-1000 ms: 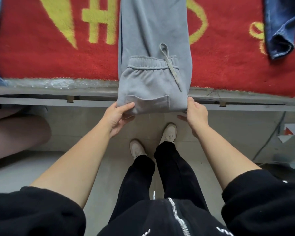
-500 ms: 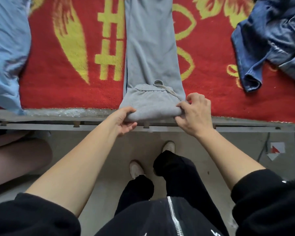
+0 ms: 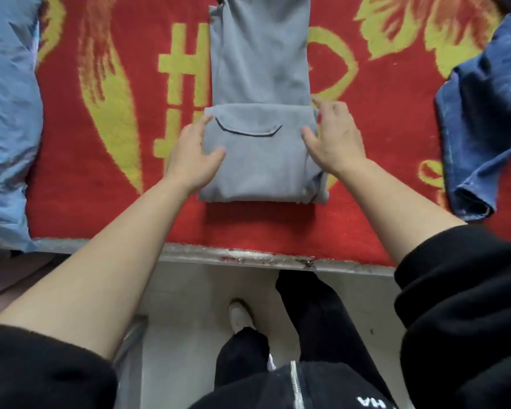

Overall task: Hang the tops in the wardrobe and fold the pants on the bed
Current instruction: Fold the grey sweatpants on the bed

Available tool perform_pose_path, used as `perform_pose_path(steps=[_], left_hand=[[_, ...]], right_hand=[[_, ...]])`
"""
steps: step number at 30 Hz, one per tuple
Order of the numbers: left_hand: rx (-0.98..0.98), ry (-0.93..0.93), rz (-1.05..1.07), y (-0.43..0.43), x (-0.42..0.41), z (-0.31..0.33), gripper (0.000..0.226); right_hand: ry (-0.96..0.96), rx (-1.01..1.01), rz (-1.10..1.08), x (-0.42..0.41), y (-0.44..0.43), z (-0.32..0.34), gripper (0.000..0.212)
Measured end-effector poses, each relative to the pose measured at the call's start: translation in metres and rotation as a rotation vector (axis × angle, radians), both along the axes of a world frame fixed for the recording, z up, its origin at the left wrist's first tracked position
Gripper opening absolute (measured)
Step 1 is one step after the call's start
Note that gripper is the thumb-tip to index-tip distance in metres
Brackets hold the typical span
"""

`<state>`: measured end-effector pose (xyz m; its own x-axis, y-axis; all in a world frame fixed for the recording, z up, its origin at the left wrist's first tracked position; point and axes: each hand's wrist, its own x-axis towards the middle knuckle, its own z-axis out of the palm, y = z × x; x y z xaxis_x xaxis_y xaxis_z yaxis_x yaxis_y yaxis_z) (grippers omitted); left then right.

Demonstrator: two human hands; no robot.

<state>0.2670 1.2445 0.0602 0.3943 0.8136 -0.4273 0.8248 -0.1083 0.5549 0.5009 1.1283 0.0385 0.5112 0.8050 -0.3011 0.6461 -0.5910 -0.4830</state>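
The step in hand appears to be the folding of the grey pants (image 3: pixel 260 160), which lie on the bed (image 3: pixel 189 255) over its red and yellow blanket (image 3: pixel 248 228), a little way in from the near edge. The end nearest the person is doubled into a thick rectangular pad with a pocket opening showing on top, while the rest of the pants runs away up the blanket and out of the top of the view. The left hand (image 3: pixel 192 154) lies against the left edge of that pad, fingers straight along the side and thumb resting on top of the cloth. The right hand (image 3: pixel 337 140) rests on the right edge with its fingers spread and relaxed. Neither hand looks to be gripping; both seem to be pressing and squaring the fold. The next move probably calls for taking the pad by both sides and turning it over onto the flat length beyond, with the edges kept in line. A light blue garment (image 3: pixel 6 113) lies at the left and a denim garment (image 3: pixel 481 128) at the right, both well apart from the pants.
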Motion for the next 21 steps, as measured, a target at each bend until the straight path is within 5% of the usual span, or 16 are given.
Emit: perform_pose_path(steps=[3, 7, 9, 16, 21], left_hand=[[0.017, 0.337, -0.452, -0.012, 0.016, -0.028, 0.077], [-0.149, 0.611, -0.526, -0.018, 0.035, -0.058, 0.118], [-0.142, 0.691, -0.554, -0.012, 0.043, -0.067, 0.128], [-0.127, 0.747, -0.575, -0.004, 0.051, -0.075, 0.126], [-0.077, 0.731, -0.611, -0.002, 0.045, -0.076, 0.126]], right_hand=[[-0.080, -0.046, 0.325, -0.002, -0.010, -0.032, 0.066], [-0.120, -0.353, 0.615, -0.004, -0.023, -0.062, 0.125], [-0.090, -0.397, 0.615, -0.001, -0.020, -0.074, 0.136], [-0.116, -0.398, 0.568, -0.003, -0.014, -0.082, 0.135], [-0.267, -0.154, 0.603, -0.025, -0.021, -0.071, 0.116]])
